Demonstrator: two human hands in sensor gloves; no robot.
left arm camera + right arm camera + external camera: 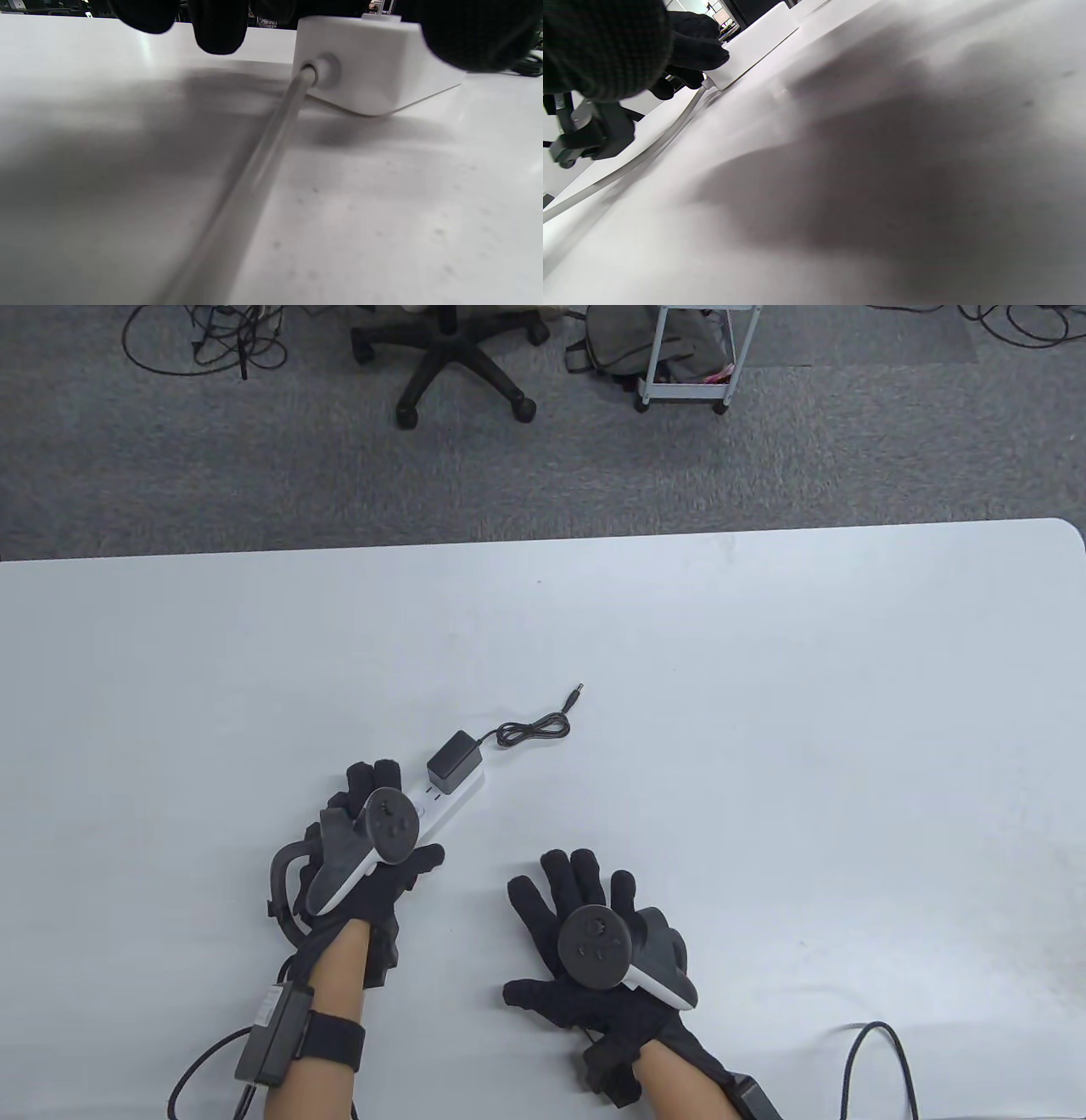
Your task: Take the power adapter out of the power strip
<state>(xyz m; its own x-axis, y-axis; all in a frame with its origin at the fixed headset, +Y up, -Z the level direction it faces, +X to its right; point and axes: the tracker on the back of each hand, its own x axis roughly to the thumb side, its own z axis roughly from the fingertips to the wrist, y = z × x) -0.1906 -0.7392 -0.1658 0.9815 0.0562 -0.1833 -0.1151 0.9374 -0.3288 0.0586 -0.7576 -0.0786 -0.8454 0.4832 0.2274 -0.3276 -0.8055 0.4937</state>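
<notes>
A white power strip (448,804) lies slanted on the white table (764,729). A black power adapter (456,761) is plugged into its far end. The adapter's thin black cable (530,729) lies coiled beyond it and ends in a barrel plug (577,697). My left hand (405,872) holds the strip's near end. In the left wrist view its thumb (475,34) and fingers (218,25) sit on either side of the strip's end (369,63). My right hand (560,899) rests flat on the table to the right of the strip, fingers spread, holding nothing.
The strip's white cord (263,169) runs from its near end toward me; it also shows in the right wrist view (649,148). A dark cable (882,1052) loops at the table's near right. An office chair (450,356) and a cart (687,356) stand on the floor beyond.
</notes>
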